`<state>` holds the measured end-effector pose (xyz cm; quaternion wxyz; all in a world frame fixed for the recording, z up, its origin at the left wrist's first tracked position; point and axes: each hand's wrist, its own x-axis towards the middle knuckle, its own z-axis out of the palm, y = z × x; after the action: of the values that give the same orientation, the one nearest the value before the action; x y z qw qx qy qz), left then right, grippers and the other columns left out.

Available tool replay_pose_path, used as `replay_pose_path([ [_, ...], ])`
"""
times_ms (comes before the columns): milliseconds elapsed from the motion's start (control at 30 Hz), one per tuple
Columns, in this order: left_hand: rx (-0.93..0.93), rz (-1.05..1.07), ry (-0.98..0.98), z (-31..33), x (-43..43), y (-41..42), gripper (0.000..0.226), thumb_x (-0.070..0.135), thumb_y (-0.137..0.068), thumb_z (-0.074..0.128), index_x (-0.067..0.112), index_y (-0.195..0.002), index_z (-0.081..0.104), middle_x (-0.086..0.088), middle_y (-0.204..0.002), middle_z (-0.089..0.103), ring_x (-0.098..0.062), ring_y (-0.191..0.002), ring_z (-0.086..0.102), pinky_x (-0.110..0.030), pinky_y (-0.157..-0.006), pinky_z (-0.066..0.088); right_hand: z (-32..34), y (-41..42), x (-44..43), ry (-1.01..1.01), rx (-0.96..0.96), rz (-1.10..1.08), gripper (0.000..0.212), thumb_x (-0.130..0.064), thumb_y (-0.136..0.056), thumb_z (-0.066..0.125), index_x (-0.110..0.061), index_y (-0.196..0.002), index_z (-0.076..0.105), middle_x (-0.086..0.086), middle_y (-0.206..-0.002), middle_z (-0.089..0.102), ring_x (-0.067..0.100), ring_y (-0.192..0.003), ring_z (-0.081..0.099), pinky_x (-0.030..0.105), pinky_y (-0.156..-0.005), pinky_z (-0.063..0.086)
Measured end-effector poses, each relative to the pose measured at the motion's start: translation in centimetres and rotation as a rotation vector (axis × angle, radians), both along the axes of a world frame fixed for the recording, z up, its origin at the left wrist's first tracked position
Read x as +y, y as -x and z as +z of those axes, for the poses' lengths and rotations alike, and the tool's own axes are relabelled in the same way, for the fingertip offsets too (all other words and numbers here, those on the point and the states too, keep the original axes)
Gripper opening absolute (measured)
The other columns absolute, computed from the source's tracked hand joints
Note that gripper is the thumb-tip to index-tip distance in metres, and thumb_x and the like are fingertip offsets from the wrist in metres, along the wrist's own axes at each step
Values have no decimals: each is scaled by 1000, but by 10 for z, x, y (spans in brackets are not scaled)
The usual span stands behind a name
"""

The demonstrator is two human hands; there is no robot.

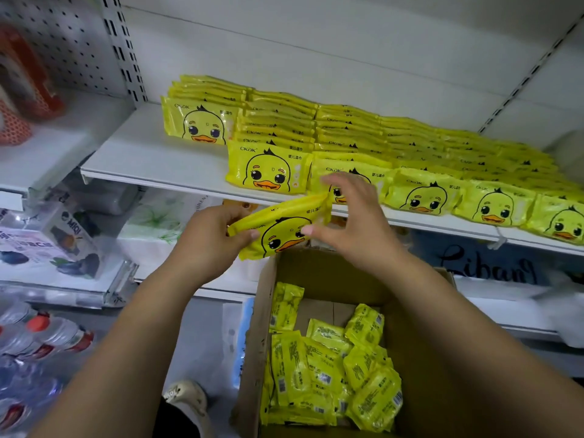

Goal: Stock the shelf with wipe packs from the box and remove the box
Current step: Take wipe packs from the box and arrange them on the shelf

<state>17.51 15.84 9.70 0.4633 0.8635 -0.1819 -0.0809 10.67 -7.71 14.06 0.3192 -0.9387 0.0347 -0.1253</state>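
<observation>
A yellow wipe pack with a duck face (279, 224) hangs in the air just below the white shelf's front edge (164, 177). My left hand (210, 238) grips its left end. My right hand (350, 216) holds its right side, thumb on the front and fingers spread over the top. Rows of the same yellow packs (347, 143) stand on the shelf, from the middle to the right end. Below my arms stands an open cardboard box (319, 273) with several loose yellow packs (331, 368) lying back side up inside.
The shelf's left part is bare in front of the leftmost row. Lower shelves hold tissue packs (151, 222) and boxed goods (57, 241). Bottled drinks (38, 339) lie at the lower left. A light shoe (186, 399) shows beside the box on the floor.
</observation>
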Motion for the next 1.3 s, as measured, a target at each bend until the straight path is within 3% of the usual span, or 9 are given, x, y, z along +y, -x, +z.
replay_pose_path([
  [100,-92,-3,-13,8,4,-2,7,20,-91,73,24,-96,73,3,-85,72,-16,-80,64,-35,-74,51,4,-25,16,265,126,223,76,-49,-71,85,-28,-138,55,-4,-140,55,18,-134,36,47,-110,32],
  [200,-146,28,-8,12,10,-8,6,22,-91,73,26,-95,70,5,-82,70,-14,-80,62,-32,-70,48,12,-52,29,464,206,286,62,-50,-80,79,-29,-134,57,-3,-125,66,22,-121,52,41,-100,38],
  [367,-172,310,195,14,22,-24,21,19,-94,70,30,-112,66,13,-93,67,3,-87,61,-4,-68,41,25,-100,51,352,212,323,32,-41,-81,81,-19,-97,66,-6,-77,56,19,-79,54,31,-63,38],
  [433,-144,439,327,14,34,-33,31,23,-95,69,26,-125,60,12,-106,65,5,-95,61,-10,-81,45,31,-121,61,267,195,309,27,-37,-81,82,-23,-79,59,-9,-71,51,13,-67,50,19,-53,32],
  [533,-103,593,317,3,60,-48,28,31,-97,66,23,-124,63,4,-117,66,-15,-113,62,-32,-98,48,40,-160,81,257,141,277,44,-38,-83,81,-25,-66,42,-6,-66,44,10,-58,48,16,-46,29],
  [667,-44,716,234,-12,80,-65,25,33,-100,61,21,-121,66,1,-121,67,-21,-118,59,-28,-90,41,37,-222,107,168,109,238,42,-43,-78,83,-10,-83,58,11,-79,61,38,-78,67,41,-62,50],
  [833,-59,645,149,-28,78,-83,30,31,-100,61,19,-128,65,2,-135,61,-18,-130,51,-24,-97,35,24,-285,136,173,51,220,56,-40,-79,83,-12,-123,62,6,-117,67,24,-103,63,28,-78,43],
  [1133,-96,587,47,-52,70,-121,36,28,-99,62,13,-132,64,-6,-150,51,-22,-144,34,-23,-112,23,-11,-336,124,401,171,223,51,-29,-85,79,-18,-127,50,6,-129,60,28,-116,58,30,-85,44],
  [1300,-88,586,-28,-57,60,-130,37,34,-99,61,15,-130,65,-2,-146,54,-23,-143,25,-32,-113,27,-15,-336,109,484,97,262,47,-26,-87,76,-18,-125,49,3,-131,58,28,-119,56,45,-99,46],
])
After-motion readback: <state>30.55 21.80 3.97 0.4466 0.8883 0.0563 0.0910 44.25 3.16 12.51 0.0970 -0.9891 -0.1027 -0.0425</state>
